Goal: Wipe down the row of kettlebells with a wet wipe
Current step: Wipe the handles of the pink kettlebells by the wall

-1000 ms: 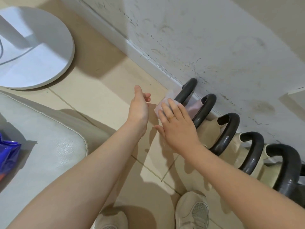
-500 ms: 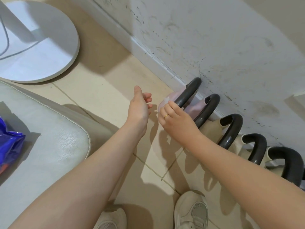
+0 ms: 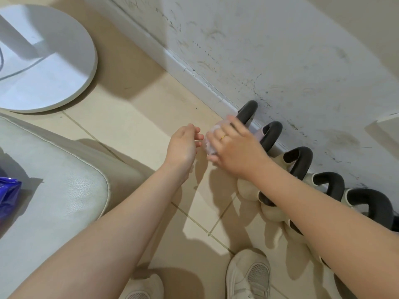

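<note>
Kettlebells [image 3: 298, 162] line the wall; our right hand [image 3: 235, 147] presses a wipe [image 3: 208, 143] onto the far-left one, our left hand [image 3: 183, 145] loosely open beside it.

Black-handled kettlebells [image 3: 298, 162] rowed along wall, wipe [image 3: 210, 143] on first.

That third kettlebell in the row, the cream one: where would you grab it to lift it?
By its black handle, which arches upright above the cream kettlebell. Come from above on the floor side, fingers hooked through the loop; the wall blocks the far side.
</note>
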`<action>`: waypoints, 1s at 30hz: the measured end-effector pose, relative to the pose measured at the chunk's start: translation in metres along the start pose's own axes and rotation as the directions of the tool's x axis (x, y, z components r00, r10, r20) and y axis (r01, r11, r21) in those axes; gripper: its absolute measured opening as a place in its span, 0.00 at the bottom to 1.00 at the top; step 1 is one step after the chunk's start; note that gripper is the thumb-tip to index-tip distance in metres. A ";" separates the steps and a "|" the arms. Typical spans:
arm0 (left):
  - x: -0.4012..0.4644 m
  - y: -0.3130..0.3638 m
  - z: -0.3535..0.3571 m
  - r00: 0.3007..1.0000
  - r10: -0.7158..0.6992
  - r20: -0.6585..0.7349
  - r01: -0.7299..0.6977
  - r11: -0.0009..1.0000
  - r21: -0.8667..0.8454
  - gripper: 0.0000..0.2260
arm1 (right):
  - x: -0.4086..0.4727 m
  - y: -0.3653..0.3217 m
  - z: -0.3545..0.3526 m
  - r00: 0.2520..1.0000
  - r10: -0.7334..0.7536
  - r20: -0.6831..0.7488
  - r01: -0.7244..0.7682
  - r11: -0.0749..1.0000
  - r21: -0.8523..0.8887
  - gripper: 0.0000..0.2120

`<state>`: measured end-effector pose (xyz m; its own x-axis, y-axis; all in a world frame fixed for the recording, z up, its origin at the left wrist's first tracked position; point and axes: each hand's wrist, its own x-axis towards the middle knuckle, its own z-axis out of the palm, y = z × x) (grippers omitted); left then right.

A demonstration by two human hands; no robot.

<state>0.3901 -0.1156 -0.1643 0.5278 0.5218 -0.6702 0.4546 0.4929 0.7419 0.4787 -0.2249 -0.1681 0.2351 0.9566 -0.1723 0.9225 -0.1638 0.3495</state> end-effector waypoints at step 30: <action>-0.002 -0.015 -0.001 0.983 0.147 -0.114 -0.127 0.977 0.170 0.15 | 0.006 -0.007 0.004 0.992 -0.128 -0.010 0.120 0.953 -0.279 0.13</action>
<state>0.3818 -0.1236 -0.1734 0.5038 0.6645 -0.5519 0.4992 0.2974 0.8139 0.4745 -0.2185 -0.1753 0.1124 0.9719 -0.2068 0.8220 0.0260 0.5689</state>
